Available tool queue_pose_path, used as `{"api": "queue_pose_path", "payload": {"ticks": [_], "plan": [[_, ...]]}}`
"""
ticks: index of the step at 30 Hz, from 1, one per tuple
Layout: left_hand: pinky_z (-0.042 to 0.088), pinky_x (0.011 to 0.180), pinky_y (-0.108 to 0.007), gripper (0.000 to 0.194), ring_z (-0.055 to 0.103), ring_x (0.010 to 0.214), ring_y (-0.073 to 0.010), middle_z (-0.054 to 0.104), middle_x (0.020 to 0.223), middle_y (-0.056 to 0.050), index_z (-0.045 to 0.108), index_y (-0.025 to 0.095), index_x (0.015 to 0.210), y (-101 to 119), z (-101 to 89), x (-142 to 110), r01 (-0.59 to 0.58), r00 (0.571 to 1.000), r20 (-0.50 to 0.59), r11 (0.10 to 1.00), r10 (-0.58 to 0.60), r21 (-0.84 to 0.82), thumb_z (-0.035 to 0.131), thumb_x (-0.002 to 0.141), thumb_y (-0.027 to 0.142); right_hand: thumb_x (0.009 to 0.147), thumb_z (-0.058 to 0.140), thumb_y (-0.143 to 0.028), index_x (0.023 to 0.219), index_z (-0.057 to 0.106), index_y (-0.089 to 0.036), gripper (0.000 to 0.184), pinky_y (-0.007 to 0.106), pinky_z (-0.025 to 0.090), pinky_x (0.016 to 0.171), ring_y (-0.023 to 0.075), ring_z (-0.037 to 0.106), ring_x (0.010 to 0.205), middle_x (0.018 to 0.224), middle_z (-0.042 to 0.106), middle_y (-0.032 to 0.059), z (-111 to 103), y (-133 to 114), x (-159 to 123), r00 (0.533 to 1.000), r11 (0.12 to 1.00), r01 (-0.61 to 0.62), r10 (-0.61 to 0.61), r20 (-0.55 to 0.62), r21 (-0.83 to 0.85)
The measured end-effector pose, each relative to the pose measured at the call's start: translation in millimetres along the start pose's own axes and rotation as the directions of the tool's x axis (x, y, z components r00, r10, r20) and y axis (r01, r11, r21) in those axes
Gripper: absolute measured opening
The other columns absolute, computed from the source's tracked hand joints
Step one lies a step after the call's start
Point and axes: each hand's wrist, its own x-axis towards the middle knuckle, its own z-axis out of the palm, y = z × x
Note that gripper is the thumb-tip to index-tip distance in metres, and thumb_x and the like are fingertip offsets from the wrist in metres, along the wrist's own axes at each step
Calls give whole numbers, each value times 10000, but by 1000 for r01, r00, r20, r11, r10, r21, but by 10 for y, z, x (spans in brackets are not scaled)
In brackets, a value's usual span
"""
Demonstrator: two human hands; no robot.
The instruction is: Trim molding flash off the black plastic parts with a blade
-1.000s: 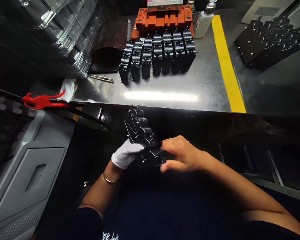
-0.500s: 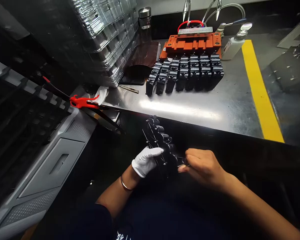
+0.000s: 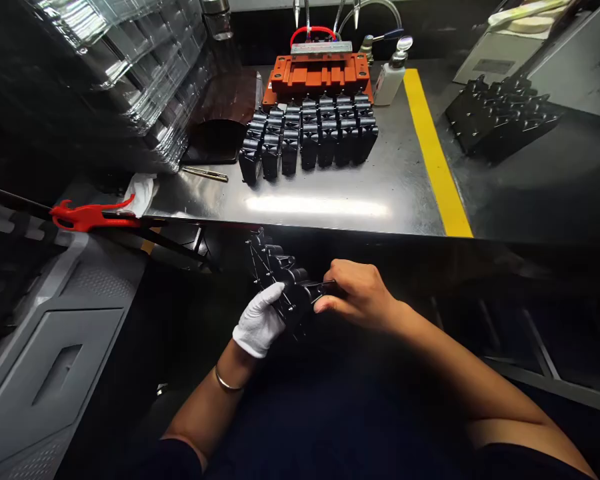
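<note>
My left hand (image 3: 259,320), in a white glove, is closed round a black moulded plastic part (image 3: 280,267) with ribbed, rounded sections and small shiny pins along its side. The part is held tilted in front of my body, below the bench edge. My bare right hand (image 3: 357,292) pinches a thin dark projection at the part's near right end, with thumb and fingers closed on it. What lies inside the right fingers is partly hidden. On the bench, similar black parts (image 3: 310,137) stand side by side in a row.
An orange fixture (image 3: 320,75) stands behind the row, with a white pump bottle (image 3: 391,80) beside it. Clear plastic trays (image 3: 150,80) are stacked at left. A red air blow gun (image 3: 93,217) hangs at the bench edge. Yellow tape (image 3: 437,153) crosses the bench; more black parts (image 3: 500,117) sit right.
The camera view swung right-to-left and back. Both hands keep hold of the black part; my right hand has turned at the wrist while pinching its end, and the part's tilt has shifted slightly.
</note>
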Motion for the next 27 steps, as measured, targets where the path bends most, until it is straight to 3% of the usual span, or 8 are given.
{"api": "queue_pose_path", "payload": {"ticks": [5, 10, 17, 19, 21, 24, 26, 27], "plan": [[502, 977, -337, 355, 708, 955, -210, 763, 961, -62, 651, 149, 1175, -28, -10, 38, -15, 999, -28, 1000, 15, 4, 576, 836, 223, 961, 423, -494, 560, 422, -185, 507, 248, 220, 473, 87, 338, 491, 548, 400, -26, 13, 22, -34, 1000, 999, -13, 13, 6, -51], [522, 926, -293, 272, 716, 904, -187, 768, 927, -43, 700, 156, 1061, -43, 5, 54, 12, 1000, -3, 999, -12, -47, 614, 814, 231, 934, 419, -567, 671, 502, -173, 481, 237, 291, 516, 100, 420, 541, 592, 472, -7, 23, 49, -55, 997, 999, -46, 46, -56, -10], [521, 899, -254, 172, 710, 847, -139, 763, 897, -22, 707, 152, 960, -64, -15, 52, 27, 996, -82, 997, -33, -73, 577, 862, 209, 971, 408, -476, 548, 392, -186, 513, 265, 213, 474, 87, 321, 491, 537, 383, -27, 23, 18, -67, 1000, 1000, -28, 28, -11, 0], [556, 811, -271, 207, 709, 772, -153, 752, 850, -29, 707, 145, 952, -63, -10, 24, 27, 1000, -9, 998, -27, -56, 614, 855, 303, 976, 410, -453, 570, 425, -183, 488, 243, 265, 476, 81, 372, 492, 539, 413, -29, 1, 45, -80, 999, 982, -26, 18, 47, 189], [576, 630, -294, 372, 682, 624, -172, 715, 732, -34, 703, 131, 979, -52, -3, -15, 68, 988, 139, 998, -65, -17, 617, 832, 462, 969, 435, -442, 623, 487, -180, 437, 228, 347, 508, 87, 448, 527, 571, 469, -20, -25, 105, -96, 997, 924, -82, 74, 36, 373], [488, 389, -281, 606, 570, 406, -167, 613, 550, -12, 662, 106, 1124, -19, -5, -57, 190, 929, 311, 980, -200, 62, 475, 850, 613, 852, 636, -451, 813, 590, -187, 270, 230, 396, 512, 81, 463, 544, 765, 596, 13, -40, 236, -117, 922, 833, -270, 368, -119, 483], [430, 329, -259, 676, 515, 336, -160, 571, 485, -4, 613, 93, 1225, 4, -23, -56, 284, 886, 346, 951, -310, 124, 368, 883, 622, 719, 770, -460, 1046, 601, -220, 440, 221, 414, 501, 66, 478, 548, 994, 645, 49, -33, 312, -123, 868, 746, -371, 490, -78, 553], [413, 319, -249, 700, 504, 319, -157, 565, 469, -6, 593, 88, 1258, 13, -38, -47, 336, 861, 345, 927, -373, 164, 334, 890, 624, 665, 807, -470, 1156, 574, -240, 590, 223, 445, 526, 75, 525, 587, 1080, 647, 67, -30, 338, -124, 870, 699, -403, 494, 9, 591]]}}
